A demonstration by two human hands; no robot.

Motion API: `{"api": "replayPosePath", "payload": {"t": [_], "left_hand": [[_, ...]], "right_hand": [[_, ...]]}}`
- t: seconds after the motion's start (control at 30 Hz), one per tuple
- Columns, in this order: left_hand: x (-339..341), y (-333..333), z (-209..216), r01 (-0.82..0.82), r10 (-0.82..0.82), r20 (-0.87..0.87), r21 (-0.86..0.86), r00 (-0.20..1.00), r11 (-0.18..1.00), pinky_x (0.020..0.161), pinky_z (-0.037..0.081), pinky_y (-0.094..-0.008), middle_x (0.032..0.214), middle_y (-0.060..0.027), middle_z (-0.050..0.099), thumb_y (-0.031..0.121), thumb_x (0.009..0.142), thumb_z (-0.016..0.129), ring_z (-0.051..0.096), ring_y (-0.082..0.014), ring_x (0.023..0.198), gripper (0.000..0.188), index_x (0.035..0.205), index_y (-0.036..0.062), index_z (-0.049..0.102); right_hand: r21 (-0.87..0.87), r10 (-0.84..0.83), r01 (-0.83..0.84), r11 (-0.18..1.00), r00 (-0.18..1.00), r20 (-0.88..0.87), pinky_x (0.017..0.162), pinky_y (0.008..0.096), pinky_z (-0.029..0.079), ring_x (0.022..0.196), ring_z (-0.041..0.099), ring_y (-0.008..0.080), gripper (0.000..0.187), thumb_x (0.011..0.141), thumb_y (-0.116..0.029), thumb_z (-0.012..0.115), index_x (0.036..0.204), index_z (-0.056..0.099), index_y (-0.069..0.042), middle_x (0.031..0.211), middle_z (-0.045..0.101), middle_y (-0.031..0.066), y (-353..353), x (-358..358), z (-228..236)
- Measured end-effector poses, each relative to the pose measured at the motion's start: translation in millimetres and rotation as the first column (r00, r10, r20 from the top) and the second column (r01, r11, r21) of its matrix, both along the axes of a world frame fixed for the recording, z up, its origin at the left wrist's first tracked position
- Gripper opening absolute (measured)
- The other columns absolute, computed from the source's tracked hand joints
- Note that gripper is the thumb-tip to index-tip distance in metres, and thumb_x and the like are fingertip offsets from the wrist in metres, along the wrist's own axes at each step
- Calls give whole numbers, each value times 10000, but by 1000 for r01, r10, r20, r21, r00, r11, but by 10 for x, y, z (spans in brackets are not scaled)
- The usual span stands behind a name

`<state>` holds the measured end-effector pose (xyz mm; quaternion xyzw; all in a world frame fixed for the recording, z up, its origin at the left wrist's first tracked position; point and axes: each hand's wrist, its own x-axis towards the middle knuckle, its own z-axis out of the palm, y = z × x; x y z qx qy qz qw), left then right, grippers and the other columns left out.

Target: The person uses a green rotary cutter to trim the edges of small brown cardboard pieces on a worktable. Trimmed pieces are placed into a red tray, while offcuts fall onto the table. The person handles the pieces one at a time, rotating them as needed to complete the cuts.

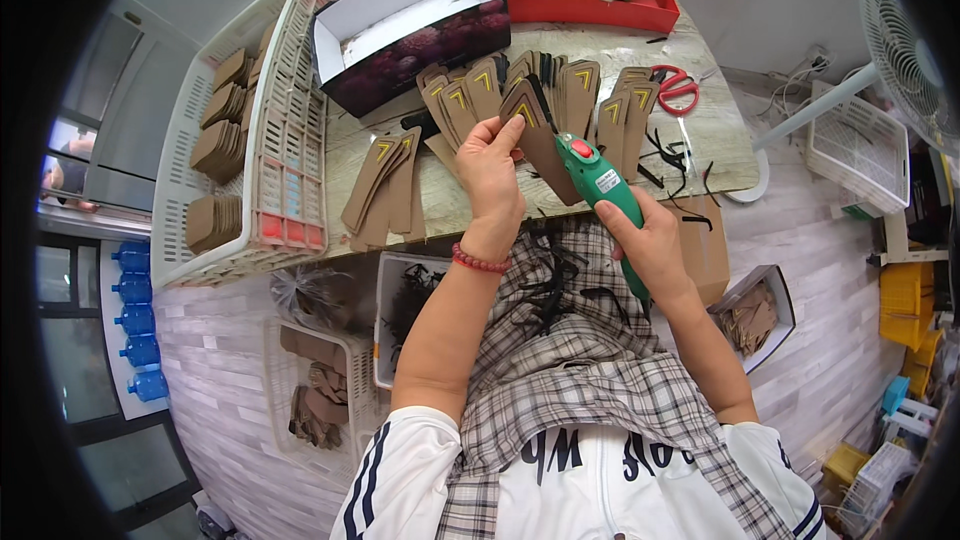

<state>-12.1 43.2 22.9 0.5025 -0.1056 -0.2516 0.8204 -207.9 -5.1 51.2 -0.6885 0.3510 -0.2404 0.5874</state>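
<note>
My left hand (492, 168) pinches the upper end of a flat brown piece (546, 158) with a yellow chevron on it. In my right hand (652, 248) is a green handheld electric cutter (618, 196) with a red button, its narrow tip beside the edge of that piece. A black strip (537, 90) stands up just behind it. Similar brown pieces (483, 90) stand fanned in bunches beyond my hands, and more (380, 185) lie to the left near the table's edge. How the blade meets the piece is too small to tell.
Red-handled scissors (678, 90) and black scraps (668, 152) lie right on the table (720, 145). At the back stand a dark box (420, 50) and a red box (600, 10) of pieces. A white crate (290, 130) is left; black scraps cover my checked apron (560, 340).
</note>
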Motion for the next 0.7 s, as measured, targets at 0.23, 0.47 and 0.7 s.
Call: {"api": "replayPosePath", "payload": {"t": [0.23, 0.47, 0.7], "left_hand": [[-101, -26, -89, 84, -87, -86, -32, 992, 996, 656, 488, -240, 834, -34, 697, 108, 879, 681, 629, -96, 695, 72, 915, 51, 657], [-251, 17, 4, 142, -143, -130, -18, 981, 990, 686, 482, -242, 818, -25, 685, 102, 883, 670, 613, -98, 695, 77, 913, 32, 656], [-320, 51, -96, 160, -161, -124, -17, 979, 987, 681, 481, -230, 816, -20, 669, 68, 875, 668, 601, -89, 702, 60, 894, 15, 647]], "right_hand": [[33, 10, -11, 999, 1000, 16, 444, 223, 397, 488, 496, 50, 315, 877, -278, 702, 986, 631, 9, 681, 581, -3, -24, -41, 57], [46, -17, 16, 999, 999, 35, 433, 223, 398, 492, 497, 49, 309, 876, -267, 703, 989, 634, 12, 693, 594, 4, -22, -34, 84], [-5, -39, 39, 999, 999, 30, 431, 223, 395, 484, 503, 50, 326, 863, -276, 718, 995, 642, 12, 684, 604, 11, -46, -23, 68]]}}
